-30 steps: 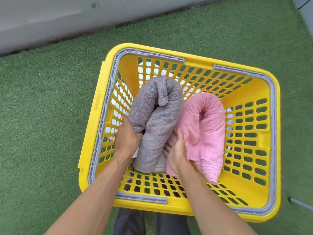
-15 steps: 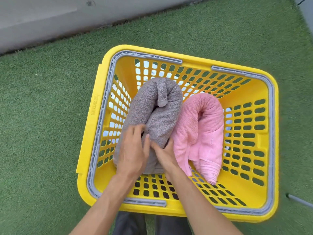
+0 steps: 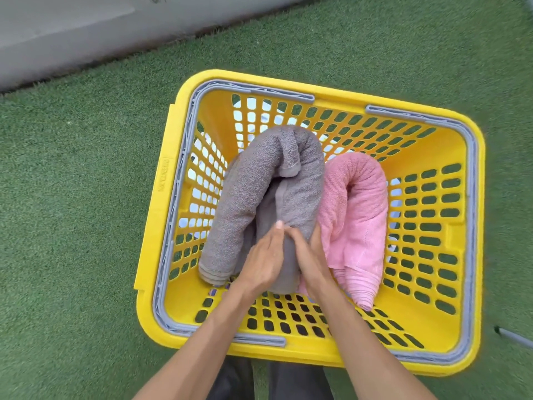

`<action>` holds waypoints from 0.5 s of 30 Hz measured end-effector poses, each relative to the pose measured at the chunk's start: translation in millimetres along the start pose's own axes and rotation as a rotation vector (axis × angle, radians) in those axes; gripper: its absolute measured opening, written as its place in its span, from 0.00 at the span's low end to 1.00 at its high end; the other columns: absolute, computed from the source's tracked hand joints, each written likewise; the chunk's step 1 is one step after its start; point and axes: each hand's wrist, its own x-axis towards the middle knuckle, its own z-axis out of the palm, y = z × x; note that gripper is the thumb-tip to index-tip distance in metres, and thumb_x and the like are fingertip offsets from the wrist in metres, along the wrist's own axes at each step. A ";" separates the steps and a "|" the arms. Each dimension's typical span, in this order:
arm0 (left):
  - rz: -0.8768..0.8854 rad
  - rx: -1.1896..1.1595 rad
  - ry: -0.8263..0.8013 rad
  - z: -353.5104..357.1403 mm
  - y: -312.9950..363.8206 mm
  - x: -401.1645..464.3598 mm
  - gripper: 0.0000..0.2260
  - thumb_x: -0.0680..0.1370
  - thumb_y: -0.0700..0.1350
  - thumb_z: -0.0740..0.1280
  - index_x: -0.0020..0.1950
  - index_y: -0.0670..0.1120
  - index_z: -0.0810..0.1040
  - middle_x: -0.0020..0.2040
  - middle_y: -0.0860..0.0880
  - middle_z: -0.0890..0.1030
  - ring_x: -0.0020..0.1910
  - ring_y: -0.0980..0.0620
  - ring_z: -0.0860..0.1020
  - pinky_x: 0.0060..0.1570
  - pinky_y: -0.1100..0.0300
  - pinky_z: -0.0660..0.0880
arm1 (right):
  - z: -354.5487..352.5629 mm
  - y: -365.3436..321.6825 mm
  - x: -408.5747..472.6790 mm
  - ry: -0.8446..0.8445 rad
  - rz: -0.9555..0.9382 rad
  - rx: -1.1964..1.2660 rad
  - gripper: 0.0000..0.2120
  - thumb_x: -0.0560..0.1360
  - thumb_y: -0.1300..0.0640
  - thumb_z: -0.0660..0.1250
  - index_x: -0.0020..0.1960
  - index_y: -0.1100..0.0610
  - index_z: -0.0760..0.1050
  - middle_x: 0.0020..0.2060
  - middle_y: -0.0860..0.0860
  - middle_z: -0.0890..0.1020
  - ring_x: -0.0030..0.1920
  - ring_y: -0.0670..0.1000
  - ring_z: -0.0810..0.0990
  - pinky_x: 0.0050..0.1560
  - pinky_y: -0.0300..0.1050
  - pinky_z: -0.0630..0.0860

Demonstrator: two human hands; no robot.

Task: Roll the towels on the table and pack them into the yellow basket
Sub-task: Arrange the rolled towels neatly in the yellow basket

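Note:
The yellow basket [image 3: 161,215] stands on green turf and holds two rolled towels, each bent into an arch. On the left is the grey towel [image 3: 245,197], with the pink towel [image 3: 363,209] touching it on the right. Both hands are inside the basket, at the near end of the grey towel's right leg. My left hand [image 3: 259,264] presses its palm and straight fingers against that leg's left side. My right hand [image 3: 313,255] grips the same leg, thumb on top and fingers tucked down between the grey and pink towels.
Grey handles [image 3: 470,197] lie folded along the basket's rim. A grey concrete strip [image 3: 72,36] borders the turf at the top left. A thin grey rod end [image 3: 516,337] shows at the right edge. My dark trouser legs [image 3: 297,382] stand just below the basket.
My left hand slid from the grey towel's left leg onto its right leg, and the left leg now lies uncovered. My right hand stayed between the two towels.

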 end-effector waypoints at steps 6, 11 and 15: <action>-0.192 -0.127 0.117 10.6 -14.2 44.3 0.34 0.78 0.67 0.43 0.78 0.47 0.54 0.77 0.42 0.57 0.77 0.46 0.55 0.75 0.49 0.50 | 4.8 -3.6 -8.5 -0.082 -0.176 -0.162 0.39 0.76 0.46 0.66 0.76 0.40 0.43 0.75 0.39 0.56 0.71 0.37 0.59 0.73 0.40 0.57; -0.301 -0.157 0.149 13.9 -23.3 53.1 0.35 0.78 0.67 0.45 0.78 0.46 0.52 0.77 0.41 0.56 0.76 0.44 0.56 0.74 0.50 0.50 | 16.5 3.4 1.7 -0.071 -0.164 -0.157 0.39 0.76 0.42 0.64 0.77 0.42 0.42 0.76 0.38 0.54 0.72 0.35 0.56 0.73 0.39 0.53; -0.195 -0.201 0.091 14.4 -26.1 56.5 0.37 0.74 0.73 0.42 0.78 0.56 0.49 0.78 0.48 0.56 0.76 0.48 0.58 0.75 0.52 0.52 | 16.5 3.9 3.9 -0.087 -0.186 -0.161 0.37 0.77 0.42 0.62 0.77 0.43 0.43 0.75 0.39 0.54 0.72 0.34 0.55 0.72 0.35 0.52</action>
